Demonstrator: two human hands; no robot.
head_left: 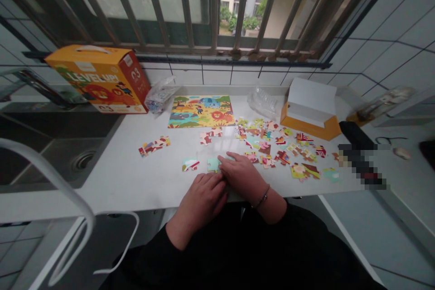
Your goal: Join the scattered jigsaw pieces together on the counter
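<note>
There are two hands [243,176], two cardboard boxes [98,79], two plastic bags [263,102] and one animal picture [201,112].

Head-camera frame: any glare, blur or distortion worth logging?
Head view: wide-angle distortion makes the window bars lean and splay; daylight leaves a soft glare on the white countertop just beyond the right hand; a pixelated mosaic patch obscures something at the right.

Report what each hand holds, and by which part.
The left hand and right hand grip nothing clearly; right fingers touch a pale blue jigsaw piece.
</note>
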